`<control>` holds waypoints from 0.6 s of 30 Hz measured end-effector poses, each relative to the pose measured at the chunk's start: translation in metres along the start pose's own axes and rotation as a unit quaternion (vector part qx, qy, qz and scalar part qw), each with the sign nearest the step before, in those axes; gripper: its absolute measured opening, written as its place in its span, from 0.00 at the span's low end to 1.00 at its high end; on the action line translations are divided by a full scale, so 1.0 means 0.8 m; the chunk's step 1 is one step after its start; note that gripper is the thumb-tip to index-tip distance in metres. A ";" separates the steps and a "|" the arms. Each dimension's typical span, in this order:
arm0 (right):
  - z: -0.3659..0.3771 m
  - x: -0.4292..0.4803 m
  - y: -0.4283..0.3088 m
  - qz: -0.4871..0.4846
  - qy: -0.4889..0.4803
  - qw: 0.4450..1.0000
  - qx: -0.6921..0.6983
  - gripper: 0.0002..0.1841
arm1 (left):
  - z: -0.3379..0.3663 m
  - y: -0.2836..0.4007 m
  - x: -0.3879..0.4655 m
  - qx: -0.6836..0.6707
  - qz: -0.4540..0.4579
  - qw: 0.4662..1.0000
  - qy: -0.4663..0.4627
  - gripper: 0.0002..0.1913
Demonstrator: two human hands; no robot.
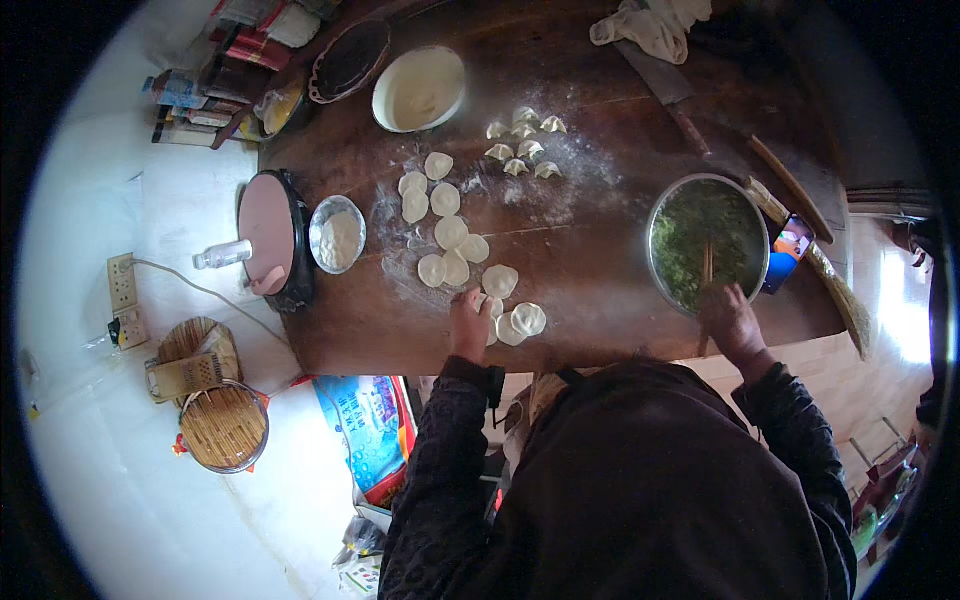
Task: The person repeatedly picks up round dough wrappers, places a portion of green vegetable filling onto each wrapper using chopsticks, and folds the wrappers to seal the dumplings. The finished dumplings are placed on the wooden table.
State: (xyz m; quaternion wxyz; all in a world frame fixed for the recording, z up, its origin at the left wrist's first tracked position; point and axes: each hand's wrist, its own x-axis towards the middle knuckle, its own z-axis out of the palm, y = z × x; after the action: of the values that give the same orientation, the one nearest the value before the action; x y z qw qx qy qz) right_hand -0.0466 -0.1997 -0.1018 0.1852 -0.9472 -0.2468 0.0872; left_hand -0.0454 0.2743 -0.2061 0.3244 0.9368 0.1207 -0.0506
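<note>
My left hand [471,328] is at the table's near edge, its fingers at a small dough wrapper, beside overlapping round dough wrappers [528,319]; whether it grips one is unclear. My right hand [729,319] is closed on a pair of chopsticks [708,262], whose tips are down in chopped green filling [686,232] inside a round metal basin [764,247]. More dough wrappers [451,232] lie across the floury table in a loose line. Several folded dumplings [529,148] sit farther back on the flour.
A bowl of flour [338,234] and a white basin [418,88] stand left and back left. A cleaver [652,73] lies at the back right. A phone [789,253], a wooden stick [792,187] and a straw brush [836,292] lie right of the filling basin.
</note>
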 end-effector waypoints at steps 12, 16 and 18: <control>-0.030 0.014 0.003 0.179 0.214 0.947 0.162 0.07 | 0.013 0.067 0.013 0.093 0.283 0.929 -0.219 0.15; 0.001 0.011 0.026 0.222 0.226 0.942 0.110 0.05 | 0.027 0.069 0.019 0.108 0.273 0.927 -0.233 0.04; 0.005 0.007 0.029 0.277 0.260 0.898 0.220 0.06 | 0.030 0.071 0.023 0.140 0.267 0.925 -0.232 0.02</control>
State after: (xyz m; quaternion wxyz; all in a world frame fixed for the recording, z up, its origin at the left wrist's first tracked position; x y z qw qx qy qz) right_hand -0.0325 -0.2149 -0.1148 0.4143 -0.9015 0.1083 -0.0623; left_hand -0.0137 0.2198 -0.1942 0.2107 0.9323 -0.2203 -0.1944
